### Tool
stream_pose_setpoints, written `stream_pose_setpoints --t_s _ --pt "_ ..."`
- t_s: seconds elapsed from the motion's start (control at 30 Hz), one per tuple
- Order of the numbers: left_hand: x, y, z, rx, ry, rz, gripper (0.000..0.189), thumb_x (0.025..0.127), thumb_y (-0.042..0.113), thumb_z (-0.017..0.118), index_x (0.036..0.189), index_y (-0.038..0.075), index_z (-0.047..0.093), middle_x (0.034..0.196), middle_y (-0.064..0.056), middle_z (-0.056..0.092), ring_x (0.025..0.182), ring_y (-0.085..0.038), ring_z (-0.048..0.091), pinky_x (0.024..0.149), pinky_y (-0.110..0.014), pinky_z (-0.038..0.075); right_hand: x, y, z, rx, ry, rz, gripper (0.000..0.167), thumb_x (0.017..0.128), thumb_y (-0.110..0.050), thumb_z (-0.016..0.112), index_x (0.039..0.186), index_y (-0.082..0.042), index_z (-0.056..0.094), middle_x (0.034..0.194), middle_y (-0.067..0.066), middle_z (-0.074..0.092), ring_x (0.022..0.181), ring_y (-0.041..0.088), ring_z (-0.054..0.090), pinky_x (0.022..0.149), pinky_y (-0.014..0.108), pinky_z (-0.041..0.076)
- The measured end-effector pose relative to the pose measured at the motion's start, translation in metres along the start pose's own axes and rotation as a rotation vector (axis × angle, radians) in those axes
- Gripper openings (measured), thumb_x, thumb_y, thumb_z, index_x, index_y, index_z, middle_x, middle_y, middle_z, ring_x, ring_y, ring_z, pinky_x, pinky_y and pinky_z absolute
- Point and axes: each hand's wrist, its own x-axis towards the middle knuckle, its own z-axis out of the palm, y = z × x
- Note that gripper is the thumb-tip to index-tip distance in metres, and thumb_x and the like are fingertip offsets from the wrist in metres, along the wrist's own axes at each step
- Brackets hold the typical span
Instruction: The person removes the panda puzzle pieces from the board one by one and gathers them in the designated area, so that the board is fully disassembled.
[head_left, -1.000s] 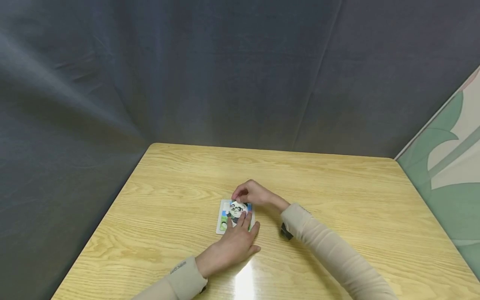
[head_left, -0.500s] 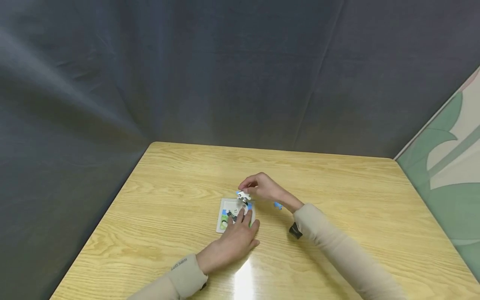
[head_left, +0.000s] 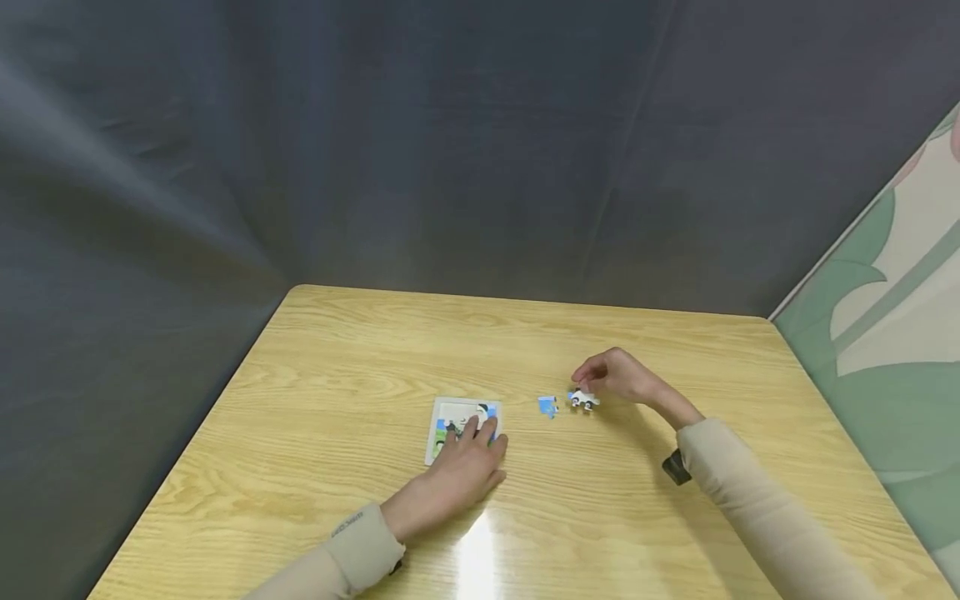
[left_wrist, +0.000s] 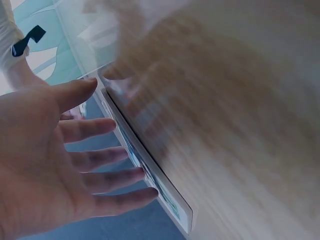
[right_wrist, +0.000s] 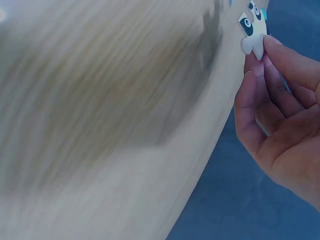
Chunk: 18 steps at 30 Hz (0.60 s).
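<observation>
In the head view a panda jigsaw puzzle in a pale frame (head_left: 432, 446) lies flat, with a bare patch at its upper left. My left hand (head_left: 463, 475) rests on its lower right part, fingers spread and straight; the left wrist view shows those fingertips (left_wrist: 150, 194) on the puzzle's face. To the right, my right hand (head_left: 618, 375) pinches a white puzzle piece (right_wrist: 256, 27) with the panda's dark-ringed eyes between thumb and fingers. It is held close over the table. A blue puzzle piece (head_left: 548, 406) lies on the table between the frame and the right hand.
The wooden table (head_left: 360, 350) runs back to a dark grey curtain (head_left: 465, 150). On the right side hangs a cloth with green leaf shapes (head_left: 900, 333). Each wrist wears a black strap (head_left: 677, 467).
My right hand has lifted the eye piece out of the puzzle and carried it right, past the blue piece. My left hand has stayed on the puzzle.
</observation>
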Motion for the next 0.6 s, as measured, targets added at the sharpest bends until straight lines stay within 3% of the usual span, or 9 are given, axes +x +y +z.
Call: stream_pose_setpoints --t_s 0.17,0.37,0.6 --pt "-0.002 -0.002 0.0 0.015 0.028 0.016 0.041 0.095 0.036 0.059 0.127 0.01 0.058 0.14 -0.017 0.047 0.127 -0.043 0.045 0.09 -0.059 0.047 -0.014 0.016 -0.005 -0.006 -0.005 0.007 0.014 0.087 0.006 0.064 0.1 0.01 0.068 0.095 0.018 0.071 0.084 0.026 0.067 0.072 0.034 0.056" --pt "-0.006 -0.003 -0.002 -0.002 0.041 0.011 0.043 0.095 0.037 0.059 0.13 0.011 0.057 0.143 -0.016 0.044 0.13 -0.043 0.04 0.092 -0.062 0.045 -0.017 0.029 -0.001 -0.041 0.025 -0.002 0.011 0.086 0.005 0.067 0.096 0.006 0.07 0.091 0.014 0.072 0.08 0.022 0.067 0.067 0.024 0.054" --pt "-0.021 -0.022 -0.01 -0.099 0.018 -0.068 0.05 0.096 0.035 0.058 0.138 0.009 0.052 0.15 -0.017 0.037 0.136 -0.045 0.03 0.095 -0.065 0.04 -0.013 0.037 0.006 -0.097 0.104 0.003 0.014 0.084 0.008 0.066 0.094 0.0 0.072 0.092 0.01 0.071 0.081 0.018 0.066 0.067 0.024 0.055"
